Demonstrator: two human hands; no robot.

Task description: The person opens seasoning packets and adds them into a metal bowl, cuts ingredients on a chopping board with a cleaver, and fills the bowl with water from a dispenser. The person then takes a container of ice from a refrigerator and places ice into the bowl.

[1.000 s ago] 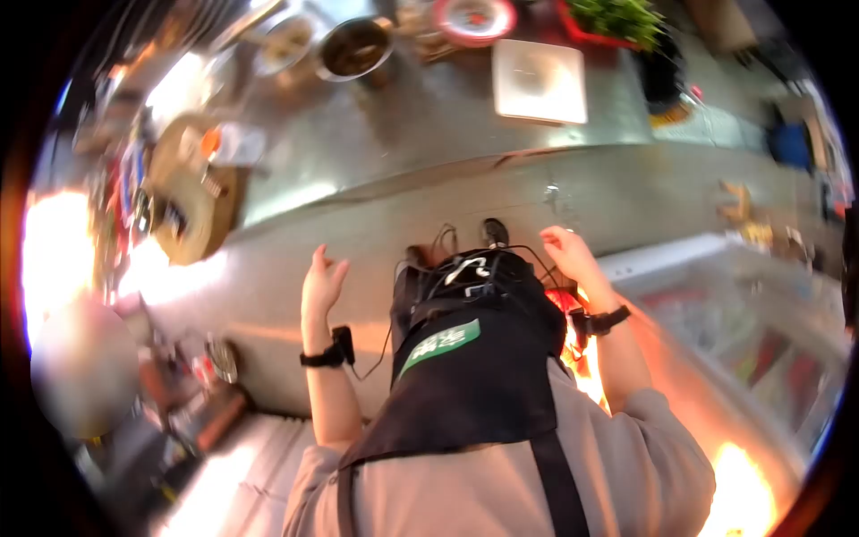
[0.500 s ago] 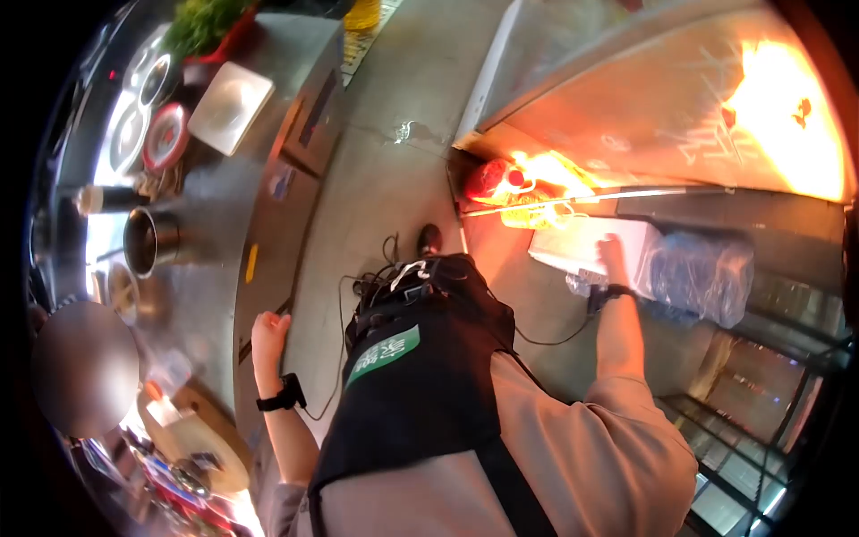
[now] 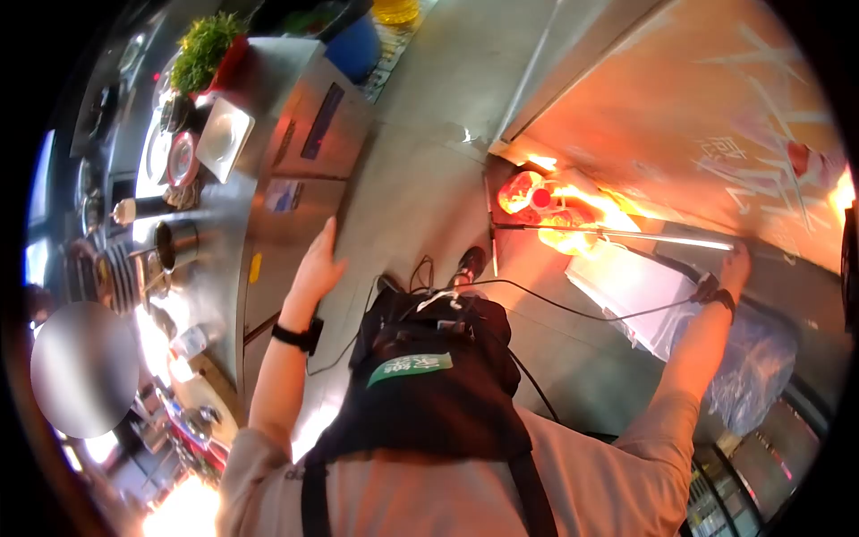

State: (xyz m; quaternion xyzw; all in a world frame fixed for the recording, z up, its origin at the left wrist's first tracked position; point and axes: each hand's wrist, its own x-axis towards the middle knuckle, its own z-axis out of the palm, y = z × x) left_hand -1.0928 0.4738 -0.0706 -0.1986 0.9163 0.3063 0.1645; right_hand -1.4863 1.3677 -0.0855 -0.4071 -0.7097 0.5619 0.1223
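My left hand (image 3: 315,267) is held out in the air beside the steel counter, its fingers stretched and nothing in them. At the right, my right hand (image 3: 735,267) has its fingers curled at the near end of a long metal pole (image 3: 644,236). The pole runs left to a thin dark crosspiece, so it resembles a floor squeegee. Red and yellow jugs (image 3: 541,199) in bright glare stand by its far part. Below the pole and near my wrist is a white box (image 3: 626,291). A clear plastic-wrapped bundle (image 3: 756,371) lies beside it.
The steel counter (image 3: 215,251) on the left bears plates, a pot (image 3: 174,243) and a potted plant (image 3: 204,58). A blue bin (image 3: 353,45) stands at its far end. A dark cable (image 3: 555,300) crosses in front of me. A metal panel (image 3: 680,125) rises on the right.
My right hand has moved right from above the white box to the pole's end. My left hand has come forward, and its closed fingers have opened out.
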